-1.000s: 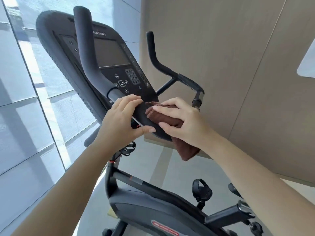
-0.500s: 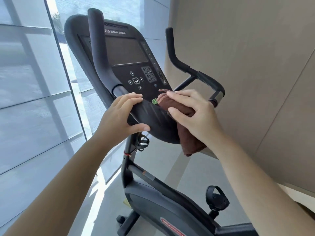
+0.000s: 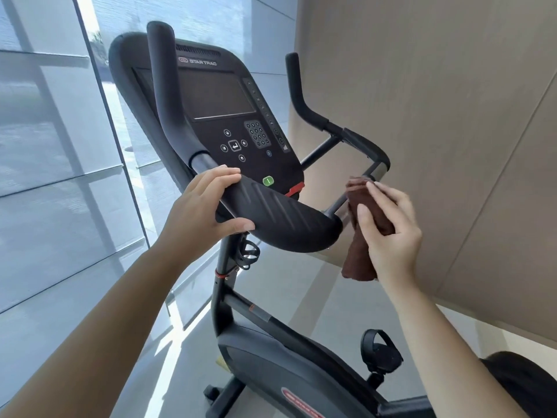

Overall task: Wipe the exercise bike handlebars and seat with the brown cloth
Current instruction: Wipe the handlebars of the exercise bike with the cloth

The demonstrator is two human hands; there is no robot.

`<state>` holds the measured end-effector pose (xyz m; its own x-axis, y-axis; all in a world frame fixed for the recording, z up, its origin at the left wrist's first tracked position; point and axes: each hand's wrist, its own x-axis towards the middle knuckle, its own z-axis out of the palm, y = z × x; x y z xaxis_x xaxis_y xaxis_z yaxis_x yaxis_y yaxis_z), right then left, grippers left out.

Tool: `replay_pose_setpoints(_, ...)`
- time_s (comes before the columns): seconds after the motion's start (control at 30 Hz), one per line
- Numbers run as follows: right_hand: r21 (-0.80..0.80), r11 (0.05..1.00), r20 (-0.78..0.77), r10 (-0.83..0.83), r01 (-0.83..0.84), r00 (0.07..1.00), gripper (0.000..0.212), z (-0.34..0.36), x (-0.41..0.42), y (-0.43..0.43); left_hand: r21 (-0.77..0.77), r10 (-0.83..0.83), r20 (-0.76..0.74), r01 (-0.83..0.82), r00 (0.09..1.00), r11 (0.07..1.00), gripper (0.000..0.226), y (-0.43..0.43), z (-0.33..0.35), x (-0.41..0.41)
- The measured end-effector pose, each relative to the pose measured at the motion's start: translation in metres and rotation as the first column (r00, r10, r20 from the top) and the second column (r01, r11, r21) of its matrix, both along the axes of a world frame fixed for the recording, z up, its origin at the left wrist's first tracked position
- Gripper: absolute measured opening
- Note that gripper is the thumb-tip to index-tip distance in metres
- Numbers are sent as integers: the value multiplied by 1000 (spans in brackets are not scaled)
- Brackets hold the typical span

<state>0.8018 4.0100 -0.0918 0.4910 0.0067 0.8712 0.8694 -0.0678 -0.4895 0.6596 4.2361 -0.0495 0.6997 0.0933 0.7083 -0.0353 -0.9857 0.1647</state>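
Note:
The black exercise bike's handlebar pad (image 3: 283, 218) curves across the middle of the view, below the console (image 3: 223, 116). My left hand (image 3: 202, 212) grips the pad's left end, fingers over the top and thumb underneath. My right hand (image 3: 388, 230) holds the folded brown cloth (image 3: 361, 224) just off the pad's right end, against the thin bar that leads to the right handlebar (image 3: 304, 101). The cloth's loose end hangs down below my palm. The left upright grip (image 3: 162, 86) rises in front of the console. The dark seat (image 3: 524, 384) shows at the lower right corner.
A glass wall stands to the left and a beige panelled wall (image 3: 437, 116) close on the right. Below are the bike's frame, its drive housing (image 3: 289, 366), a pedal with strap (image 3: 381, 351) and a bottle holder (image 3: 248, 251) on the stem.
My right hand has slid the cloth rightward off the pad's front to the bar at its right end. My left hand keeps its hold. The view has shifted so the bike appears further right.

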Motion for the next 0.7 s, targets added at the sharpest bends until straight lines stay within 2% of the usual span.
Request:
replay_pose_setpoints(0.1,200,978,-58,-55,65,997,31,-2,-7,25,-1,-18,3,18,1000,1000,98,-1,1,-1)
replay_pose_setpoints(0.23,432,897,-287,41,91,957,33,-8,-25,51,-9,-37,13,37,999,999,99,1,0,0)
replay_pose_setpoints(0.3,511,853,-293,50,112,955,34,-12,-37,56,-11,-42,17,42,999,999,99,0,-1,1)
replay_pose_setpoints(0.47,510,835,-172,-135,206,976,32,-18,-70,81,2,-71,23,71,997,997,95,3,-2,2)
replay_pose_setpoints(0.6,413,905,-60,-88,105,994,34,-15,-55,58,14,-86,41,85,995,996,92,6,-4,5)
replay_pose_setpoints(0.7,302,949,-70,-71,89,995,35,1,-26,39,7,-92,51,92,994,996,92,7,-4,6)
